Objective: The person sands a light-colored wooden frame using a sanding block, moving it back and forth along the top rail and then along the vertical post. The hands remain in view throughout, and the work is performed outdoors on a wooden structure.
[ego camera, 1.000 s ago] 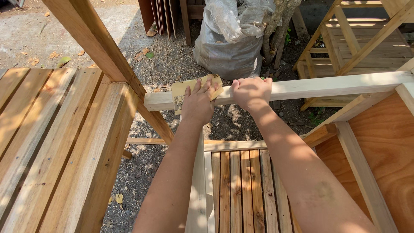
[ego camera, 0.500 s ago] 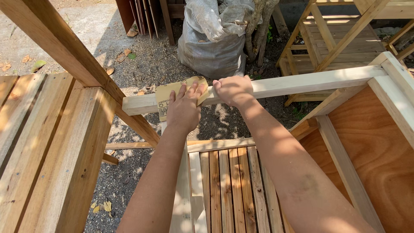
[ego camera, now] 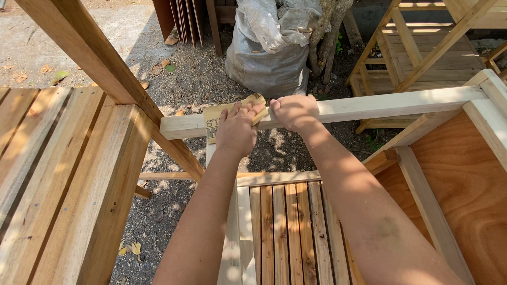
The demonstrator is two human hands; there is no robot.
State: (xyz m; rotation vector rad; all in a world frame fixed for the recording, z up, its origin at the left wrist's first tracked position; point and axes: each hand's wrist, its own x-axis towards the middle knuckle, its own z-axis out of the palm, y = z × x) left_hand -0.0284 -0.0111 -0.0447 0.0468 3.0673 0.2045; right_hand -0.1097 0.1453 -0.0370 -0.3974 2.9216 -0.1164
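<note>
Gravel ground [ego camera: 200, 79] lies open beyond and below the pale wooden rail [ego camera: 369, 108], which runs level from its cut left end near the slanted brown post [ego camera: 100, 68] across to the corner of the frame at the right. The rail's left end stands free, with only air and gravel under it. Below it, slats [ego camera: 285, 232] fill the frame's floor and a plywood panel [ego camera: 465, 195] closes the right side. To the left a slatted bench top [ego camera: 58, 179] sits well apart from the hands. Beyond the rail a grey sack [ego camera: 269, 47] leans by a tree trunk [ego camera: 325, 37].

The sheet of sandpaper [ego camera: 219, 119] is folded over the rail near its left end, tan, with dark print on the flap hanging toward the person. The left hand [ego camera: 236, 132] lies flat on top of it, fingers [ego camera: 248, 111] together and extended, pressing the sheet onto the rail; one corner curls up past the fingertips. The right hand [ego camera: 293, 112] is just beside it on the bare rail, fingers curled down over the far edge in a closed grip around the wood, knuckles up. The two hands are almost touching.
</note>
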